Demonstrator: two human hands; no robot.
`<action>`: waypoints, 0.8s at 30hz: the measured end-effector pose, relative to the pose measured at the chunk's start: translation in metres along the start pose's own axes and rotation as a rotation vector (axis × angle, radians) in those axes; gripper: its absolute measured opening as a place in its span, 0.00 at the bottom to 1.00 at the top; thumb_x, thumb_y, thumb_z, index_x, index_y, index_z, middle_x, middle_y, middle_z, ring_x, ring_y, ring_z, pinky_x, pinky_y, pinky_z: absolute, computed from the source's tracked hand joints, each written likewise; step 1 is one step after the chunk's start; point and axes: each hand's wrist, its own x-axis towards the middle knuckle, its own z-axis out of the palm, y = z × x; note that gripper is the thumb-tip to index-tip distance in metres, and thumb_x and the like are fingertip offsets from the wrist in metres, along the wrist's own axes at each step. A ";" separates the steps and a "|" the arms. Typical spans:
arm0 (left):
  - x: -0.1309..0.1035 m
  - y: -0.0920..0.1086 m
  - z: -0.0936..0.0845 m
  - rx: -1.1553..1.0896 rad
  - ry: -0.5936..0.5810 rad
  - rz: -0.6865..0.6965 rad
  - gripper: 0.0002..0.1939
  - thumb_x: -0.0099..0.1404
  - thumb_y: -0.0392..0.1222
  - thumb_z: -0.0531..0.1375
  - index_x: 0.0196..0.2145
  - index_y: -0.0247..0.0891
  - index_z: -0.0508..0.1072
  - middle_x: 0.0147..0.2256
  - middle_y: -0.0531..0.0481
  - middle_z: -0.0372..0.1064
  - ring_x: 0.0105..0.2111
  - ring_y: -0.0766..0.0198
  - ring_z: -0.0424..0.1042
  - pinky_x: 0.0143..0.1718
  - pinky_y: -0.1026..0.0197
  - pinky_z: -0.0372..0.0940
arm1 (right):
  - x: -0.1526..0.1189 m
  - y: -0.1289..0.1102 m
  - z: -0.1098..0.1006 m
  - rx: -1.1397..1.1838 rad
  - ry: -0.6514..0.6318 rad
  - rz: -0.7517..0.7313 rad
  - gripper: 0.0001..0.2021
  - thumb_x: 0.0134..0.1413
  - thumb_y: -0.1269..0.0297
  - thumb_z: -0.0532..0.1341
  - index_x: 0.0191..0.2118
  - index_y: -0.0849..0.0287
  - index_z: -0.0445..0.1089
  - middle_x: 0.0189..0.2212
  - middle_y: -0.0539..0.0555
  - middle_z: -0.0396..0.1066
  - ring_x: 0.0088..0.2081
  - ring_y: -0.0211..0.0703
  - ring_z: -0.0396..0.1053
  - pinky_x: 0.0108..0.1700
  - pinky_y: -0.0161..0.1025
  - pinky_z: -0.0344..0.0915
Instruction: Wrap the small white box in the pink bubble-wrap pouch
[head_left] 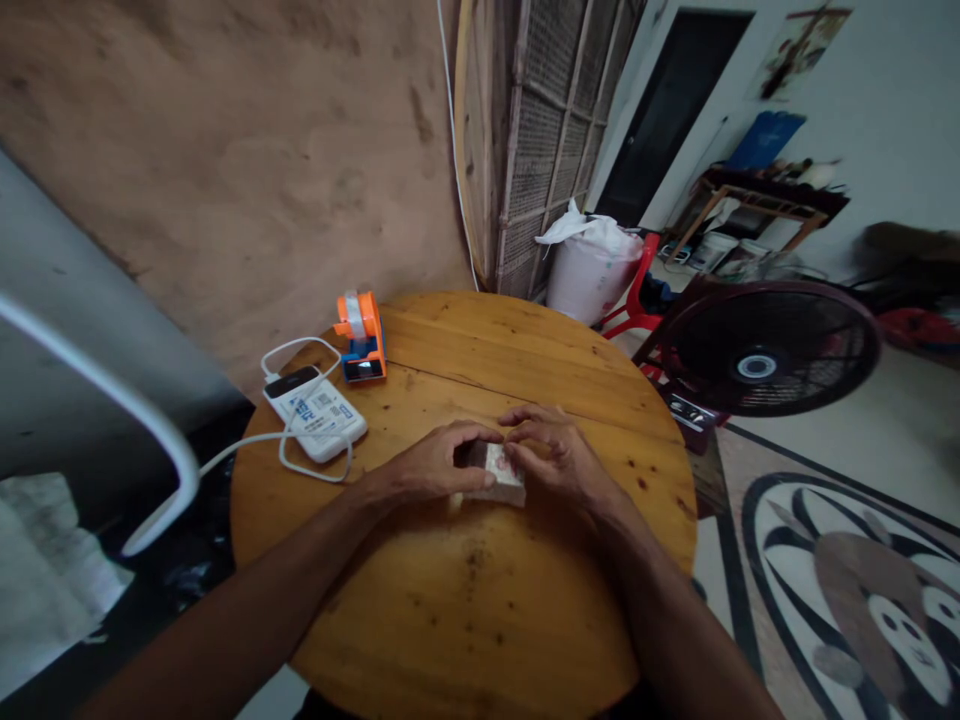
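Observation:
A small box [508,488], whitish with a reddish mark and a dark part at its left, rests on the round wooden table [480,600]. My left hand [442,462] grips it from the left, with the thumb along the near side and the fingers curled over the far side. From the right, my right hand [551,452] reaches over the box's far right corner, its thumb and index finger pinched together at the top. Whatever may lie between those fingertips is too small to make out.
At the table's back left are a white power bank [326,425] with a looped cable and an orange tape dispenser [361,318]. A black fan [757,365] stands right of the table. Behind are a white bin [589,275] and red chair [637,295].

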 end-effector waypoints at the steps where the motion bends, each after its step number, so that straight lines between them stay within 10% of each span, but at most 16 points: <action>1: 0.000 -0.001 0.000 0.016 -0.006 -0.001 0.23 0.52 0.40 0.64 0.48 0.45 0.74 0.50 0.48 0.72 0.49 0.50 0.69 0.51 0.53 0.62 | 0.000 0.000 0.000 0.000 0.002 -0.004 0.06 0.56 0.65 0.60 0.33 0.53 0.75 0.43 0.54 0.73 0.46 0.49 0.70 0.49 0.50 0.61; 24: -0.001 0.009 0.003 0.112 -0.029 -0.011 0.19 0.56 0.40 0.60 0.47 0.41 0.72 0.46 0.49 0.72 0.45 0.58 0.70 0.47 0.57 0.63 | -0.002 -0.003 0.000 0.052 -0.035 0.042 0.06 0.57 0.66 0.60 0.32 0.57 0.74 0.43 0.54 0.71 0.45 0.44 0.69 0.49 0.45 0.62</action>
